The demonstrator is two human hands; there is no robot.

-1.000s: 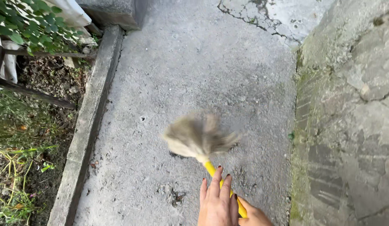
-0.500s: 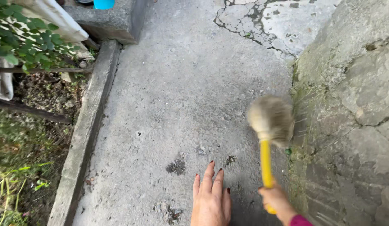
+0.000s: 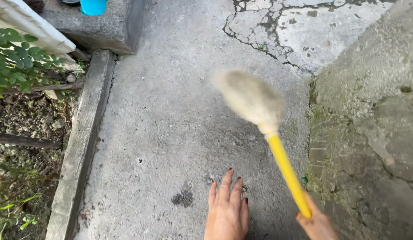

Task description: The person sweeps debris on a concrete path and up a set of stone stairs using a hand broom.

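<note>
While you look down from the head view, you have one brush (image 3: 259, 115) in play, with a yellow handle and a pale, blurred bristle head lifted over the concrete path (image 3: 171, 124). Your right hand (image 3: 317, 224) sits at the bottom edge, its fingers clenched around the lower end of the handle. Your left hand (image 3: 226, 211) lies flat on the path, fingers released and held close together, holding nothing. One dark stain (image 3: 184, 198) marks the concrete just beside that hand.

Compared with half a second ago, the brush head has swung away from the wall (image 3: 371, 133) on your right and now hangs further left and higher over the path, with the handle tilted up to the left. Your left hand has barely shifted.

One blue tub (image 3: 93, 6) stands on a concrete block (image 3: 108, 31) at the top left, cut off by the edge. One concrete kerb (image 3: 82, 142) runs down the left side, with soil and green leaves (image 3: 13, 60) beyond it.
</note>
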